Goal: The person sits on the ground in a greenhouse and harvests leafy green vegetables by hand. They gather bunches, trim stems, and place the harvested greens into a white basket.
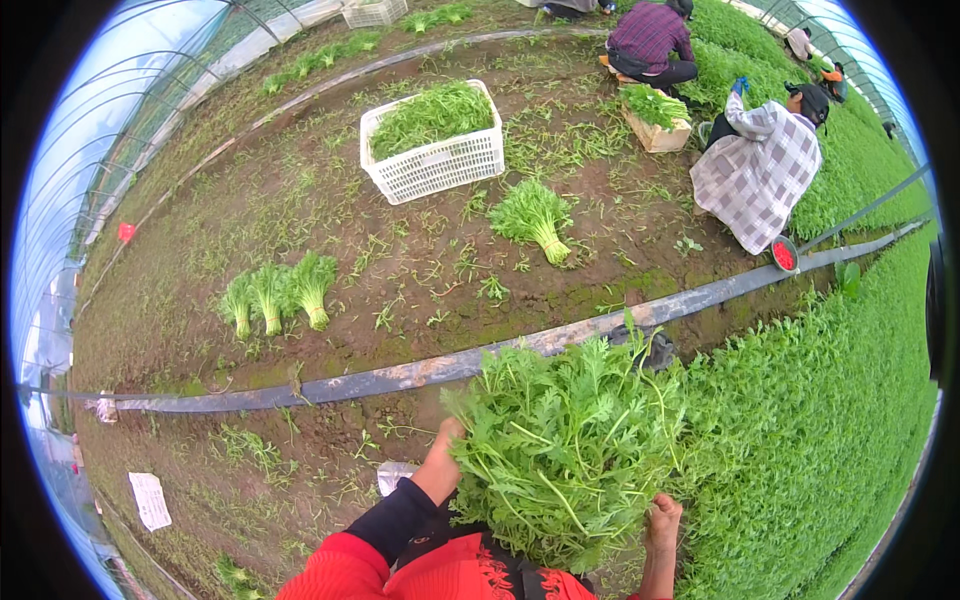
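Observation:
A large loose heap of leafy greens [570, 442], with toothed leaves and pale stems, is right in front of my body. My left hand [444, 450] grips it from the left side, its fingers partly hidden by leaves. At the lower right edge of the heap, my right hand [664, 519] is curled closed against the greens. What supports the heap from below is hidden. Just beyond it, a dark plastic bag [656, 351] shows beside a long grey hose [420, 373] on the soil.
Growing greens [810, 435] fill the right side. Past the hose are tied bunches [271, 298], another bunch [544, 229] and a white crate [442, 169] of greens. A co-worker [761, 165] squats near a bowl of red bits [784, 255]; another co-worker [651, 41] is farther off.

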The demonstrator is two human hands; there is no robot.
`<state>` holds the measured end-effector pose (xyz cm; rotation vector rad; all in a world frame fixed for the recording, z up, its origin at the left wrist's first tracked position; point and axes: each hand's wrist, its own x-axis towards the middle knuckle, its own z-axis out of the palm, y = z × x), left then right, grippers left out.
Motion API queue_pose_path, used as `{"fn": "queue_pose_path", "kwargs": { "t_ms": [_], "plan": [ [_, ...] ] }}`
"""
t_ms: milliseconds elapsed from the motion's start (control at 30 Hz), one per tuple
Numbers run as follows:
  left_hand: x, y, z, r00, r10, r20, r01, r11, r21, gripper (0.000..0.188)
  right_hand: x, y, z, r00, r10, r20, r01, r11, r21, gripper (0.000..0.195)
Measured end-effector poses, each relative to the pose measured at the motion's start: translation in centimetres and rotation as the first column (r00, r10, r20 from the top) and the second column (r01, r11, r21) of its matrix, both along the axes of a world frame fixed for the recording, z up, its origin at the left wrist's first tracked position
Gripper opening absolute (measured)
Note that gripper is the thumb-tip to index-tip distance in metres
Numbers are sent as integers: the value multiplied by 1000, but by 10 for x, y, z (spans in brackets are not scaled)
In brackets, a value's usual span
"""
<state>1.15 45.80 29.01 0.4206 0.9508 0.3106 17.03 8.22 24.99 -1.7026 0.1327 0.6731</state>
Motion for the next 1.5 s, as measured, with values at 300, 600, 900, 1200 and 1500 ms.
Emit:
{"fn": "queue_pose_path", "kwargs": {
  "t_ms": [300, 600, 900, 1200, 1500],
  "plan": [
    [25, 107, 38, 987, 143, -73, -136, 987, 89, 27, 102, 143, 15, 981, 186, -54, -179, 977, 113, 9],
    [87, 310, -5, 965, 247, 90, -245, 969, -35, 33, 219, 379, -1, 949, 313, -26, -313, 950, 15, 12],
    [217, 630, -59, 968, 199, -151, -205, 978, -24, 18, 248, 678, -1, 992, 47, -115, -45, 999, 13, 11],
    [265, 827, -112, 993, 114, 27, -116, 983, 145, 34, 326, 877, -39, 973, 54, -224, 10, 961, 275, 22],
    [334, 952, -168, 970, -11, -241, 53, 984, 170, 50, 408, 1014, 9, 961, 173, 216, -193, 978, 74, 20]
  ]
}}
